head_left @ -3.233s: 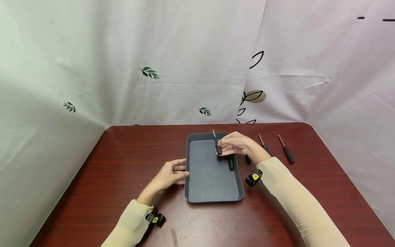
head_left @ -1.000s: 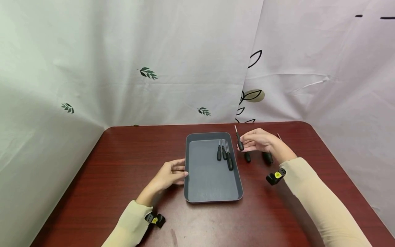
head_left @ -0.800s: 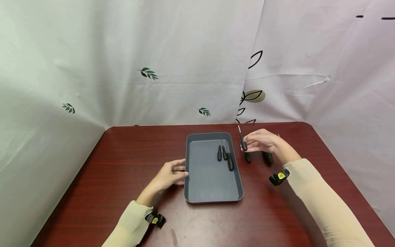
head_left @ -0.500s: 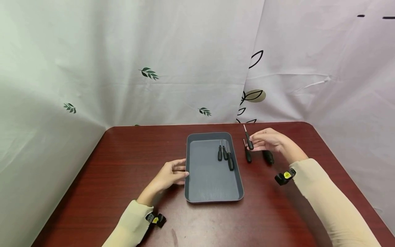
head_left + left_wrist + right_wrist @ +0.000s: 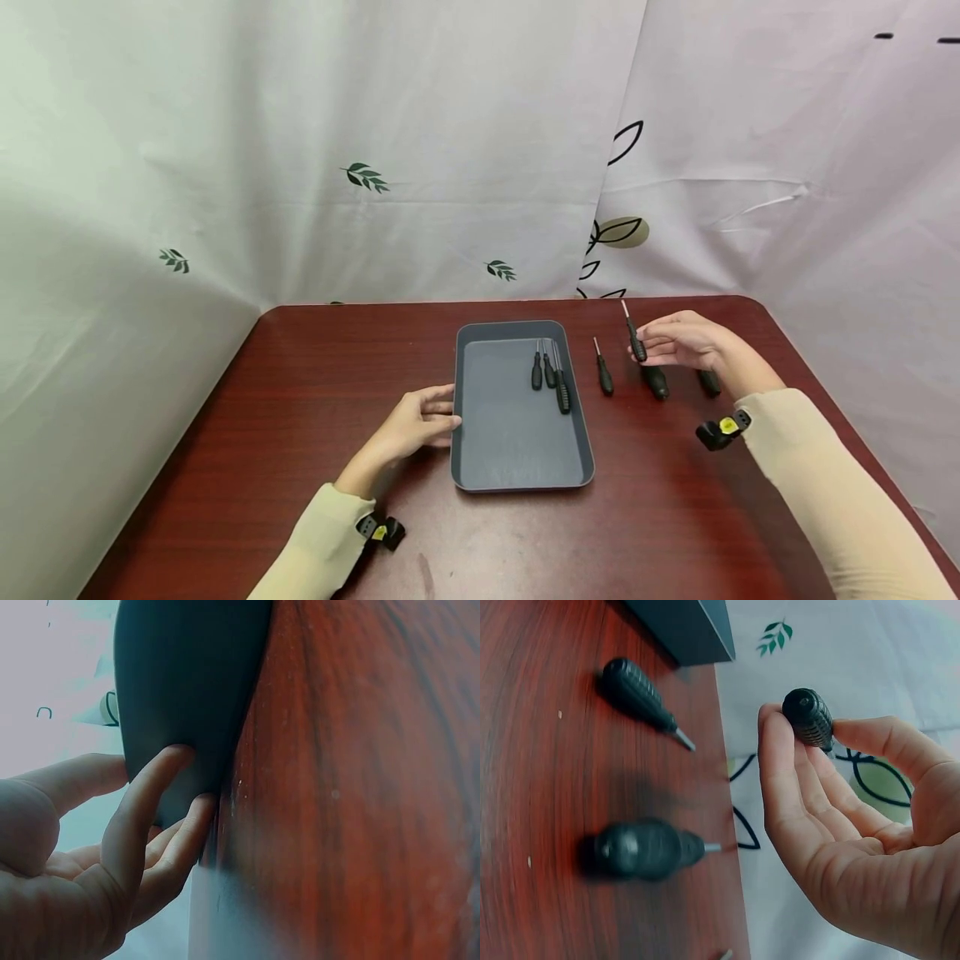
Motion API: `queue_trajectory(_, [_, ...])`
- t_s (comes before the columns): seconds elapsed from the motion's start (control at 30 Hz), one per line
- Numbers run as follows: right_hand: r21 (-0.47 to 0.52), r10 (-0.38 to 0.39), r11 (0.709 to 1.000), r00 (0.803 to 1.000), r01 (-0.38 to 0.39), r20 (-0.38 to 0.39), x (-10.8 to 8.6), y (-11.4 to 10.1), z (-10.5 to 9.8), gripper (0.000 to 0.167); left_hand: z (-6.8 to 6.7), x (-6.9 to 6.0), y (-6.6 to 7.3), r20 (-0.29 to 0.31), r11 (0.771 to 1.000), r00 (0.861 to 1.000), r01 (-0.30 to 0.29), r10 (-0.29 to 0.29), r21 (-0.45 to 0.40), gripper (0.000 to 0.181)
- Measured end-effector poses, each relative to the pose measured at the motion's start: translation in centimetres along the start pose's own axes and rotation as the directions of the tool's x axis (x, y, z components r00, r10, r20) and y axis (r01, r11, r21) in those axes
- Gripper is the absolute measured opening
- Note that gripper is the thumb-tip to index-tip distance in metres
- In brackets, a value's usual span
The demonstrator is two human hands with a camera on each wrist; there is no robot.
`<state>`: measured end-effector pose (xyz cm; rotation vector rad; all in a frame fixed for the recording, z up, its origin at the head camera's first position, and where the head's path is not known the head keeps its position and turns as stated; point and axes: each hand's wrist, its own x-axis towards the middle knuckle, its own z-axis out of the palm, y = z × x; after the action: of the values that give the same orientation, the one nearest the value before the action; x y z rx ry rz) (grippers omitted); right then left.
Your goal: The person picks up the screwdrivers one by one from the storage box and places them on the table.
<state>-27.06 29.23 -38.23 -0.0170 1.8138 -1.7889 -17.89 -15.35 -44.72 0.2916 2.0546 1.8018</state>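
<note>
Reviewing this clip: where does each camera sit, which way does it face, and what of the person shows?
Head: on the head, facing forward and down over the dark red wood-grain table; left hand, right hand and cream sleeves show.
Left wrist: on that wrist, facing the dark grey rectangular tray from outside; only the left hand shows.
Right wrist: on that wrist, facing the black-handled screwdriver in the right hand; only that hand shows.
Shared: head and right wrist both show that screwdriver.
</note>
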Motion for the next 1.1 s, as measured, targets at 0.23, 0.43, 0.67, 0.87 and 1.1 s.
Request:
queue_trajectory(0.23, [0.009, 0.003, 1.000, 1.000, -0.003, -0.014, -0.7, 0.4, -1.5, 0.028, 0.0, 0.1, 0.0, -0.003, 1.000, 1.000, -0.002, 0.002, 0.000, 0.063])
queue_trajectory(0.43, [0.025, 0.019, 1.000, 1.000, -0.018, -0.023, -1.3, 0.7, -2.5, 0.029, 0.1, 0.0, 0.0, 0.001, 1.000, 1.000, 0.001, -0.001, -0.001, 0.062])
queue_trajectory(0.67, [0.034, 0.023, 0.999, 0.998, -0.021, -0.050, -2.1, 1.1, -3.9, 0.030, 0.1, -0.1, 0.0, 0.002, 1.000, 1.000, 0.001, -0.001, -0.004, 0.062])
queue_trajectory(0.87, [0.064, 0.034, 0.997, 0.998, -0.030, -0.057, -2.7, 1.5, -5.2, 0.031, 0.0, 0.0, 0.0, 0.002, 1.000, 1.000, -0.003, 0.003, 0.000, 0.062])
queue_trajectory(1.1, [0.069, 0.009, 0.998, 0.998, -0.005, -0.058, -3.2, 2.1, -6.5, 0.033, 0.0, 0.0, 0.0, -0.002, 1.000, 1.000, -0.001, 0.001, -0.001, 0.062])
